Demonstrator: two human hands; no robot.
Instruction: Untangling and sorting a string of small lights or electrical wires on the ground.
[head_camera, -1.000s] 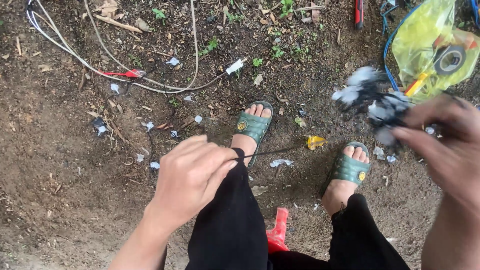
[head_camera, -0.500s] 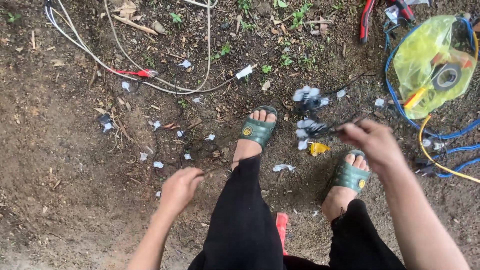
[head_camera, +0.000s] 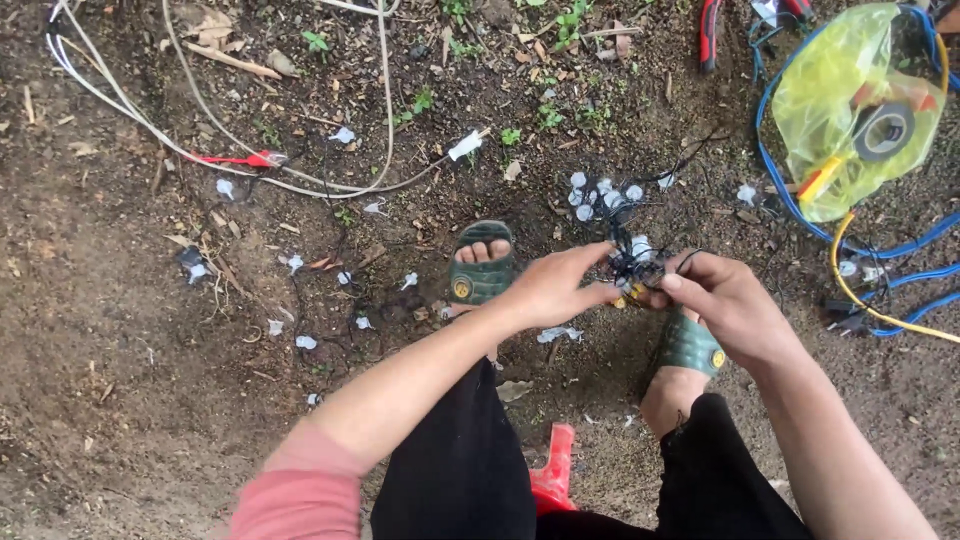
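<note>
Head view, looking down past black trousers and green sandals (head_camera: 482, 268) to bare soil. Both hands meet in front of the knees on a tangled string of small lights (head_camera: 628, 262), a knot of thin black wire set with white bulb caps. Left hand (head_camera: 553, 285): fingers drawn together, tips pinching the near edge of the tangle. Right hand (head_camera: 722, 300): fingers curled, thumb and forefinger nipping the wire from the other side. A loose tail of the string, with several white bulbs, trails away from the hands onto the ground near the right foot.

Change since the earlier pictures: a second ago the left hand lay idle on the left knee while the right hand alone carried the bundle high at the right edge; half a second ago the right hand had lowered it over the feet and the left hand hung open. Now the left hand has come across, so the bundle is held from two sides, a grip suited to picking the knot apart.

Surroundings: white cables (head_camera: 130, 120) with a red clip looped at upper left; scattered white caps on the soil; a yellow plastic bag (head_camera: 845, 120) ringed by blue cable (head_camera: 790, 200) at upper right; a red object (head_camera: 552, 478) between the legs.
</note>
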